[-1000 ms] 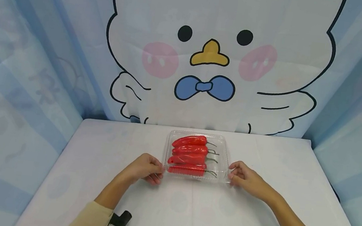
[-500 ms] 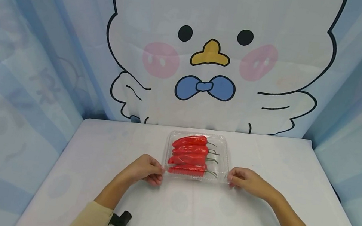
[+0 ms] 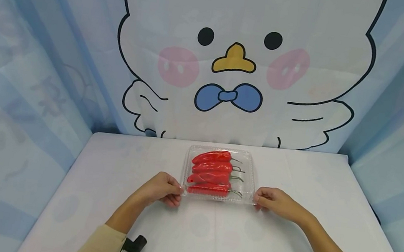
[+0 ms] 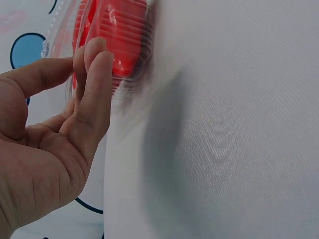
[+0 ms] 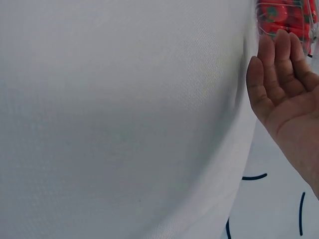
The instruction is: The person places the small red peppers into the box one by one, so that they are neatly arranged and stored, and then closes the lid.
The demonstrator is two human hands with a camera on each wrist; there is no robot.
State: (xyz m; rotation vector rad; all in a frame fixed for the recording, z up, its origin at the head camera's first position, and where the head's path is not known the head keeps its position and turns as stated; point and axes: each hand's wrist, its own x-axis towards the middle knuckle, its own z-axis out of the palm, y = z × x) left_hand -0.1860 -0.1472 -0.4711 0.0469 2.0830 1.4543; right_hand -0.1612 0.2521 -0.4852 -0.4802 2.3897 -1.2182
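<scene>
A clear plastic box (image 3: pixel 251 163) lies near the far side of the table, with several red peppers (image 3: pixel 212 167) in a row inside, their thin stems toward the right. At its front left corner my left hand (image 3: pixel 164 188) pinches the rim between thumb and fingers. The right hand (image 3: pixel 276 202) does the same at the front right corner. Seen from the left wrist, the thumb and fingertips of the left hand (image 4: pixel 55 159) meet at the box's edge, beside its ribbed wall. In the right wrist view the fingers of the right hand (image 5: pixel 284 64) reach the box; the thumb is hidden.
A white cloth covers the table (image 3: pixel 211 236). Behind it hangs a curtain (image 3: pixel 224 128) with a cartoon bird, and blue curtains close in both sides. Black wrist mounts (image 3: pixel 135 244) stick out from the beige sleeves.
The fingers of my right hand have come down and closed onto the box's right corner. The left hand and the box have stayed in place.
</scene>
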